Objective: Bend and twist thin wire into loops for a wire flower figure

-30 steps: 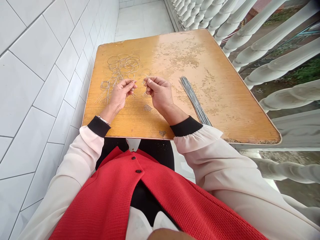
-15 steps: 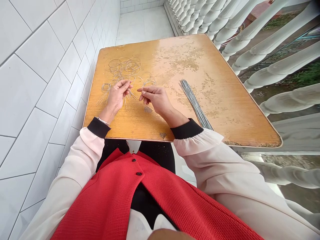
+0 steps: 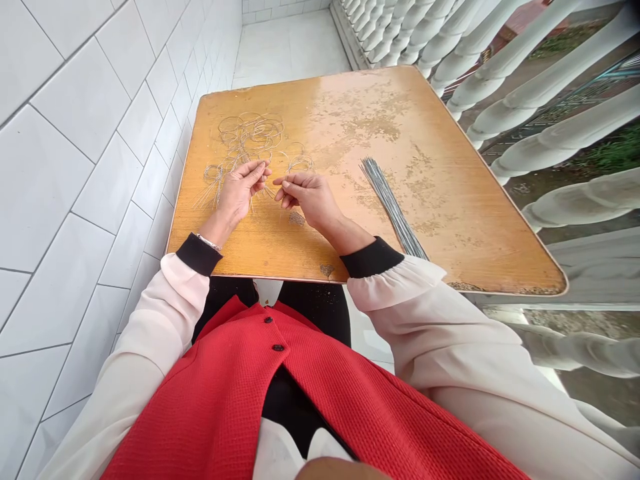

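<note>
My left hand (image 3: pixel 242 189) is pinched, thumb against forefinger, above the near left part of the table. Close beside it on the right, my right hand (image 3: pixel 311 197) is closed in a pinch too, its fingertips almost meeting the left ones. A thin wire (image 3: pixel 300 159) curves in a loop just beyond the fingertips, and both hands appear to grip it; its ends are hidden by the fingers. Past my left hand lies a tangle of looped wires (image 3: pixel 251 133). More bent wire pieces (image 3: pixel 214 175) lie to its left, with straight ends pointing toward me.
A bundle of straight grey wires (image 3: pixel 393 207) lies right of my right forearm. The worn wooden table (image 3: pixel 480 220) stands between a white tiled wall (image 3: pixel 75 153) on the left and a white balustrade (image 3: pixel 530 140) on the right.
My left hand has shifted slightly to the right, closer to my right hand. The right hand has stayed nearly in place, still pinched.
</note>
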Available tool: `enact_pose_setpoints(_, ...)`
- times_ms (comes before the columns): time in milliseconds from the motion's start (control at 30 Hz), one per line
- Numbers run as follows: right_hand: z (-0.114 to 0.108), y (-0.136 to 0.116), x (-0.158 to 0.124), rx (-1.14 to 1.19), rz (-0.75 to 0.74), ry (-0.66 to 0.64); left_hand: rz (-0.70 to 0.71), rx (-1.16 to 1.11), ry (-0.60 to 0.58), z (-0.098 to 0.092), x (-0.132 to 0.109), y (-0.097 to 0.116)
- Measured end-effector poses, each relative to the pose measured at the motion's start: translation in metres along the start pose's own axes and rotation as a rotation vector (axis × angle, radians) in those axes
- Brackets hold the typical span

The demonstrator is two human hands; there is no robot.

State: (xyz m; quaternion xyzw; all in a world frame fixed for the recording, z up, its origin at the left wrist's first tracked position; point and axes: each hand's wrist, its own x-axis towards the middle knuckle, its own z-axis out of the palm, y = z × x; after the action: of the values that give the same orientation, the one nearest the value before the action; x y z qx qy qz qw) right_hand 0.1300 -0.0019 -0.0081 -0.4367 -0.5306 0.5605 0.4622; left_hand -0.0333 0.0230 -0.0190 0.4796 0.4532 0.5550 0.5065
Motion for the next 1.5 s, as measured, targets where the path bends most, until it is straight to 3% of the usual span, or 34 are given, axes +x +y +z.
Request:
enact_pose_setpoints(133,0.006,0.000,-0.002,-0.032,0.019,-0.043,-0.002,-0.024,0.043,-0.002,0.004,-0.004)
enact_pose_setpoints(300,0.004,0.000,-0.001,-0.019,0.008,-0.039,0.006,0.002,0.013,-0.003,0.005,-0.005)
enact_pose_setpoints(733,-0.007,-0.004,-0.001,0.039,-0.007,0.010,-0.114,0.073,0.020,-0.006,-0.013,0.016)
enact_pose_setpoints(1000,-0.012,0.001,0.004,0.088,-0.006,0.024,-0.168,0.094,-0.078,0.001,-0.022,0.020)
enact_pose_setpoints(1200,-0.009,0.000,0.003,0.071,0.027,0.025,-0.143,0.125,-0.067,0.004,-0.025,0.023)
enact_pose_setpoints(1300,-0.012,0.001,0.005,-0.007,-0.018,0.084,-0.128,0.169,-0.088,0.003,-0.026,0.025)
enact_pose_setpoints(1400,-0.017,0.003,0.008,-0.082,-0.121,0.153,-0.121,0.219,-0.180,0.004,-0.027,0.024)
enact_pose_setpoints(1500,-0.019,0.003,0.010,-0.116,-0.192,0.138,-0.121,0.322,-0.246,0.004,-0.025,0.019)
